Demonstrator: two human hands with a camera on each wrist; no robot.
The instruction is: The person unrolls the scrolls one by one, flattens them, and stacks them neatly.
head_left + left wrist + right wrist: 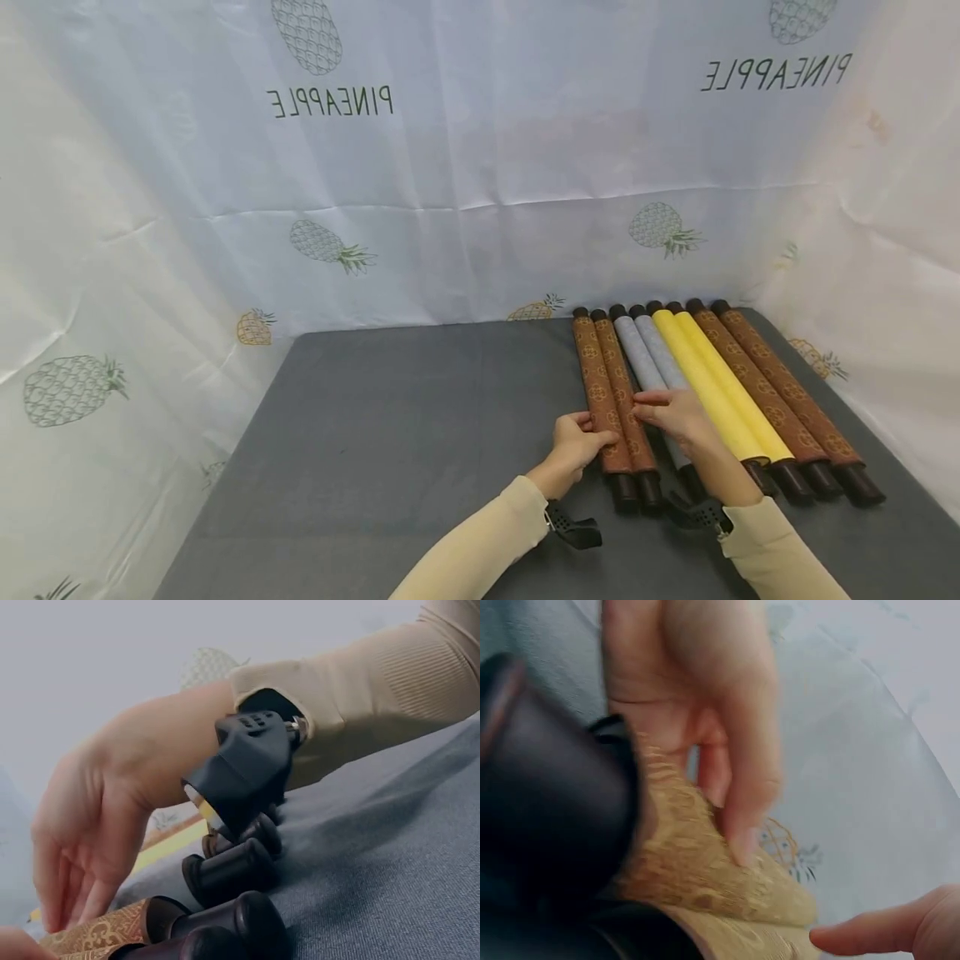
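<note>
A brown scroll (pixel 597 385) with a gold pattern lies at the left end of a row, its two rolls side by side, with dark knobs at both ends. My left hand (pixel 576 446) grips its left roll near the front, thumb over the top and fingers down the outer side. In the right wrist view, that left hand (pixel 697 697) pinches the patterned cloth. My right hand (pixel 681 417) is at the right roll, fingertips on its side; the left wrist view shows its fingers (pixel 52 885) reaching down to the scroll, fairly straight.
To the right lie a grey scroll (pixel 643 354), partly behind my right hand, a yellow scroll (pixel 712 379) and another brown scroll (pixel 772 383). All rest on a dark grey table (pixel 390 433). White pineapple-print curtains (pixel 480 150) enclose the back and sides.
</note>
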